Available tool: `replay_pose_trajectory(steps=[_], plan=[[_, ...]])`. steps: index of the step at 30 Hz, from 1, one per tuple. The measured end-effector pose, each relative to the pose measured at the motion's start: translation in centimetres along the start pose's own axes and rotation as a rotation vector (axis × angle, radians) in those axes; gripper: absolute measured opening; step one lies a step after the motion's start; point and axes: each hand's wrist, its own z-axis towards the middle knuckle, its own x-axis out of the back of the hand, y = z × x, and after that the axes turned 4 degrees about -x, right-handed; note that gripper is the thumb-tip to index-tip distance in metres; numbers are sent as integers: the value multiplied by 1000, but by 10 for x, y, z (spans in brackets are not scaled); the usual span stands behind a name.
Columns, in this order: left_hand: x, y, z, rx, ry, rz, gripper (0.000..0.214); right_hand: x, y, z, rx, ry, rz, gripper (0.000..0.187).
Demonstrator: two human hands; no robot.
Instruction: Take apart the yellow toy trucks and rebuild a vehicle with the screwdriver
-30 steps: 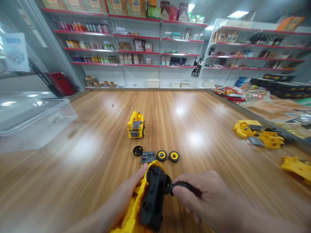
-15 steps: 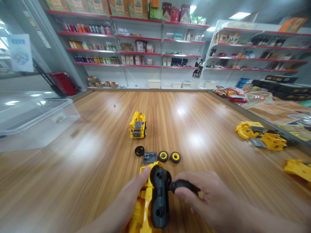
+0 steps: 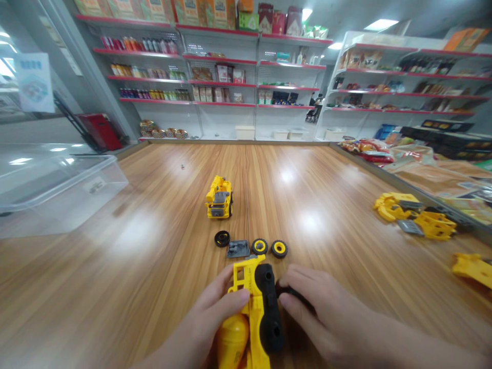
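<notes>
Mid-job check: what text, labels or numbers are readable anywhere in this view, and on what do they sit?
Nothing can be read.
Blue-and-white poster on the left wall: print blurred.
Small label on the clear plastic bin: too small.
Packages on the store shelves: printing blurred.
Yellow toy truck held by the left hand and right hand: no text visible.

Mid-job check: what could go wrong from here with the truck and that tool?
The left hand holds the truck on its side; the right hand presses a black tool into its chassis, which may slip. The loose wheels just ahead could get knocked away.
</notes>
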Motion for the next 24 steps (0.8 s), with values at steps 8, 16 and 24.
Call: replay_pose_trajectory(steps=[8, 16, 24], plan=[[4, -2, 4, -41, -43, 103, 57, 4, -5, 0, -47, -18, 28, 12], [18, -7, 5, -95, -266, 109, 95, 2, 1, 2, -13, 26, -14, 11], [20, -1, 4, -89, -344, 231, 96, 9, -2, 1, -30, -8, 42, 19]])
